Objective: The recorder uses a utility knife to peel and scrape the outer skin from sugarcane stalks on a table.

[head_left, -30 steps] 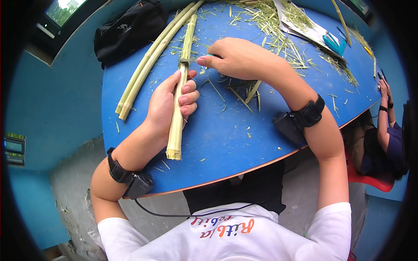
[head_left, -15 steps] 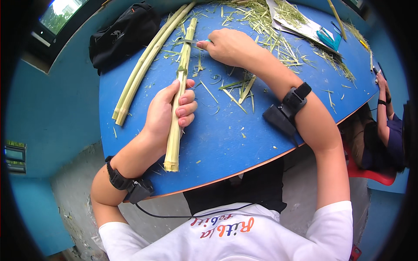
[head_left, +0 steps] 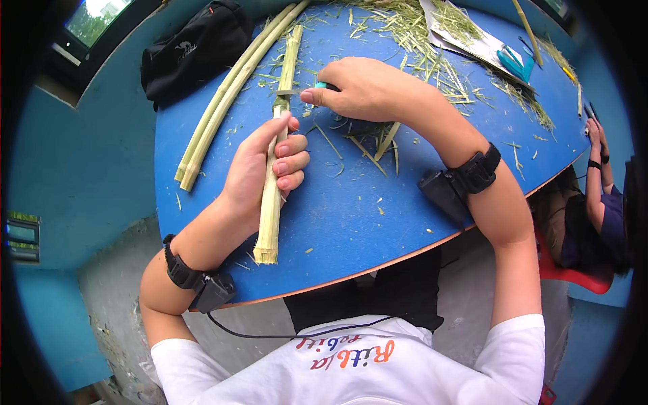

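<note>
My left hand (head_left: pixel 273 155) is wrapped round a pale green jointed cane stalk (head_left: pixel 268 219), which slants up and away from me over the blue table. The stalk's lower part looks stripped to pale yellow, and a darker green joint (head_left: pixel 281 102) sits just above my thumb. In my right hand (head_left: pixel 358 88) is a knife (head_left: pixel 289 92) with a teal handle mostly hidden by my fingers. Its narrow blade lies across the stalk, right at the far side of that joint. Two longer cane stalks (head_left: pixel 223 115) lie side by side to the left.
A black bag (head_left: pixel 196 54) rests at the table's (head_left: pixel 351 223) far left. Green shavings (head_left: pixel 418 61) are heaped at the back, beside white papers (head_left: pixel 452 37) and a teal item (head_left: pixel 514 64). At the right edge, another person's hands (head_left: pixel 597 138) are at the table.
My right hand has drawn the knife down the stalk toward me, from well above the joint to right beside it. My left hand keeps its grip in nearly the same place.
</note>
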Motion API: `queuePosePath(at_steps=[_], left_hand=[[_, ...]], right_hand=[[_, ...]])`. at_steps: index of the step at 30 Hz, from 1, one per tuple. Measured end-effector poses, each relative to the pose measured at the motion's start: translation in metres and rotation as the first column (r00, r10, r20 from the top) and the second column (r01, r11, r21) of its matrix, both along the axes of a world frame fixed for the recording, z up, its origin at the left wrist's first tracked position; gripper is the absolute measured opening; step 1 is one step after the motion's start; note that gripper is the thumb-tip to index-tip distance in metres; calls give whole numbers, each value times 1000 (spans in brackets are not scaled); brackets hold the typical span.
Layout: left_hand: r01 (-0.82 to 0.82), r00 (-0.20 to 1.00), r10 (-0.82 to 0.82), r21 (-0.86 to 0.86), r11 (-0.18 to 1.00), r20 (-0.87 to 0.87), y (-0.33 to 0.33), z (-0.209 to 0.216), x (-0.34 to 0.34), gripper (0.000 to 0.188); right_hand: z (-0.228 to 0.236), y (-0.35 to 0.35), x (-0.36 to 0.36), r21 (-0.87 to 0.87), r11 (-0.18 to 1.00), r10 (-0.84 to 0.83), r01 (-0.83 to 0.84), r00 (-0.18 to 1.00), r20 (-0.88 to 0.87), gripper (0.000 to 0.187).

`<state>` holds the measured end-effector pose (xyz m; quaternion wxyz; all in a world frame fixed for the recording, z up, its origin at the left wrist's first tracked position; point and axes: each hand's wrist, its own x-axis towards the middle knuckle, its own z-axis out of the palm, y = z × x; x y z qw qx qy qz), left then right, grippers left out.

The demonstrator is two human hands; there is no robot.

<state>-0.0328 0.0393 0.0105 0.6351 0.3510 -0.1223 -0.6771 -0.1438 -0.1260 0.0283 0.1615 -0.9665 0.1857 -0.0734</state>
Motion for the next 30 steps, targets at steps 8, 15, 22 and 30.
queuePosePath(at_steps=[8,15,22,30], left_hand=[[8,987,-15,46,999,162,0,3,-2,12],[-5,987,-6,73,997,161,3,5,2,11],[68,970,-100,145,987,222,16,11,-18,7],[37,997,-43,113,993,56,11,10,-6,6]], right_hand=[[-4,5,9,-17,999,-51,51,999,0,53],[-1,11,15,-53,997,-64,63,998,-10,50],[-8,-19,6,-104,983,-147,154,987,70,51],[1,-9,3,14,993,-118,117,993,19,53]])
